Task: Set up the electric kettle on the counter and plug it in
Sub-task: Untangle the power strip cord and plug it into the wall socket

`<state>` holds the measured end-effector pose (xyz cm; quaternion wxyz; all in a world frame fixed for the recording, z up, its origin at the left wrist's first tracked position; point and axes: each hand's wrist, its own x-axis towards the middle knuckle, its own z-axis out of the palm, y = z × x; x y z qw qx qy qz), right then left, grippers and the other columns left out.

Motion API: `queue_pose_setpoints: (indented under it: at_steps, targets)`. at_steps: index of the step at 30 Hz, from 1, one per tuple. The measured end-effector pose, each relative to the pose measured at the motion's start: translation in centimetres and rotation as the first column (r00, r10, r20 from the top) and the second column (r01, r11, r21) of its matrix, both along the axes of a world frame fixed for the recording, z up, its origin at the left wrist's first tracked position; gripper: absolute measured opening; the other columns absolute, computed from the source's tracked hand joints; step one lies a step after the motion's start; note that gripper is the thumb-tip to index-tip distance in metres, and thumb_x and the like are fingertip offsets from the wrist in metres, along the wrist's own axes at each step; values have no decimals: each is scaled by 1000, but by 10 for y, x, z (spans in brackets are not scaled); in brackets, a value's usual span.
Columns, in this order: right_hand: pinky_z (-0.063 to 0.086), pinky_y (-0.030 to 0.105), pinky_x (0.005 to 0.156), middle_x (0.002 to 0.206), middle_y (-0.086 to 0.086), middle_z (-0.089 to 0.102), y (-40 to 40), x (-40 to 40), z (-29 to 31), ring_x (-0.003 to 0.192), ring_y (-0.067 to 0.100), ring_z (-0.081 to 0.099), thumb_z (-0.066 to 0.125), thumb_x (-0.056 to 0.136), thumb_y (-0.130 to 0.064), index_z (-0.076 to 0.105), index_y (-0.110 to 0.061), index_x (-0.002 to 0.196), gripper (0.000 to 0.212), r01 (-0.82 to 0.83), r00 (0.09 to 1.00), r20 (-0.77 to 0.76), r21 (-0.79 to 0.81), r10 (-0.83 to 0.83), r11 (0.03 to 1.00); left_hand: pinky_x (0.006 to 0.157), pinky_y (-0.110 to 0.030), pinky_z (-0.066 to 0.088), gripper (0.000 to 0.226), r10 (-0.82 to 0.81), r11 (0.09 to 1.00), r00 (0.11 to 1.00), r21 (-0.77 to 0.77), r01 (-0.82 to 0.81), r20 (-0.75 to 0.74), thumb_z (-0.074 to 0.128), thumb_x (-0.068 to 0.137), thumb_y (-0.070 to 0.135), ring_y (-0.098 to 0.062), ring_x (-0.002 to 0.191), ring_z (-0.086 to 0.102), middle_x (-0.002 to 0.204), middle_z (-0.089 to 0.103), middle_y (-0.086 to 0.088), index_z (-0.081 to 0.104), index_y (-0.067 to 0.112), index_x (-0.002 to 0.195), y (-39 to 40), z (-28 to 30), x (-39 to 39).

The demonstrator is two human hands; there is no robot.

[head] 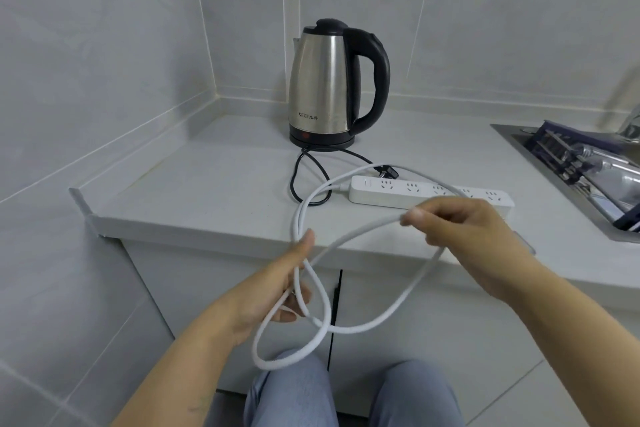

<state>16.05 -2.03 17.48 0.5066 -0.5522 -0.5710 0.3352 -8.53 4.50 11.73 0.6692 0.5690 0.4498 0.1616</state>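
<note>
Both hands (277, 291) (460, 229) around white cord (367, 234)

Both my bare forearms reach forward. My left grip (287, 291) has the fingers curled around loops of white cable (363, 326), thumb up. My right grip (460, 229), higher and farther out, pinches that cable between thumb and fingertips (414, 217).
</note>
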Motion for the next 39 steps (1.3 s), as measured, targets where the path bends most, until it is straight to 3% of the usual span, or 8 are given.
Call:
queue_pose_setpoints:
  at_steps: [4,9,14,17,20,29,36,39]
  targets:
    - [39,12,58,70,1,65,29,-28,26,60,1,52,78,61,-38,74,-8,76,33,-44,997,-61,-10,44,999,64,-20,43,72,-7,978,994,204,29,-107,64,51,79,-13,70,55,79,57,-4,56,19,90,-8,6,12]
    - [34,10,50,59,-8,58,61,-59,30,47,-1,45,82,71,-23,68,-13,70,17,-75,991,-111,-49,69,996,71,-21,49,109,77,984,987,173,-52,-141,74,37,73,-6,89,68,103,67,-1,34,25,126,-13,4,18]
    - [39,15,61,69,-2,62,81,-90,18,61,5,53,84,71,-24,70,-9,77,21,-55,983,-177,-64,43,996,75,-21,45,103,304,919,941,308,-248,-150,84,45,63,-2,104,50,119,39,7,15,31,114,-30,5,33]
    - [42,23,70,75,4,61,85,-110,5,69,11,54,85,68,-31,71,-12,76,25,-14,972,-235,-85,-6,996,100,-33,42,133,387,870,898,405,-281,-209,82,37,67,-15,129,41,142,27,6,-4,39,135,-37,0,40]
    - [35,20,65,59,-11,55,83,-120,-2,54,0,48,83,72,-31,69,-15,75,22,-45,954,-299,-135,2,990,98,-31,41,142,490,797,815,537,-276,-309,81,51,62,-19,136,37,155,16,-1,-23,26,141,-39,-5,40]
    - [40,22,63,60,-6,48,79,-111,-11,55,8,43,76,79,-32,66,-11,79,24,-55,935,-355,-178,-12,982,66,-29,47,76,532,709,738,695,-119,-416,60,78,28,-21,87,64,102,64,3,15,8,136,-27,-12,26]
    - [46,23,74,80,-3,68,76,-70,-14,71,7,58,66,87,-30,70,-15,85,15,185,977,96,44,-188,982,68,-39,53,43,472,708,852,674,-213,-226,54,85,17,-20,71,61,79,60,1,33,30,119,-21,-6,10]
    - [44,30,73,85,1,63,74,-27,-15,77,17,57,63,86,-18,67,-15,90,7,346,752,487,282,-444,895,69,-38,55,42,447,751,878,604,-264,-172,53,86,13,-19,69,65,83,60,2,32,38,115,-21,-5,9]
